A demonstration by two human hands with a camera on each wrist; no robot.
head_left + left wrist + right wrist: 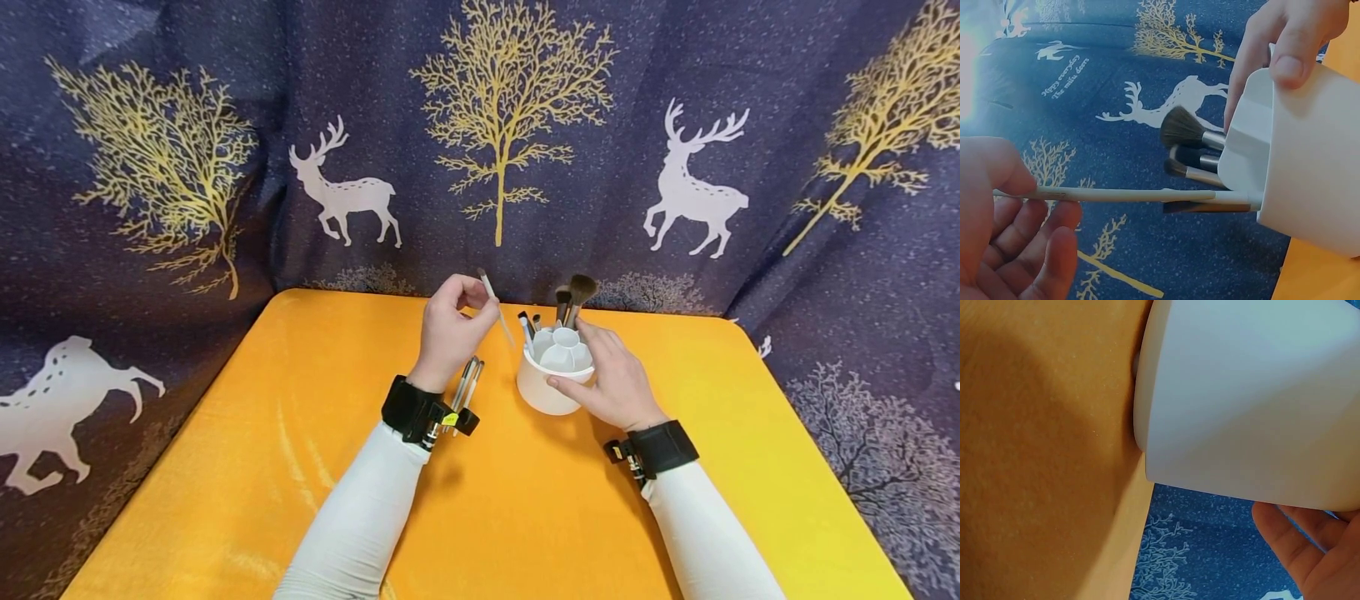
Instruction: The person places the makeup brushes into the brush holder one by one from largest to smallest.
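A white brush holder (551, 375) (1310, 169) (1254, 400) stands on the orange table (525, 500), with several makeup brushes (573, 298) (1188, 128) sticking out of it. My right hand (611, 375) (1285, 50) (1310, 550) grips the holder's side, thumb on its front wall. My left hand (450, 329) (1016, 219) pinches a slim white brush handle (495, 307) (1135, 195) between thumb and fingers; its far end reaches the holder's rim.
Two or three more thin brushes (467, 385) lie on the table beside my left wrist. A dark blue curtain (225, 167) with deer and gold trees hangs behind and around the table. The table's edges (172, 450) fall away left and right.
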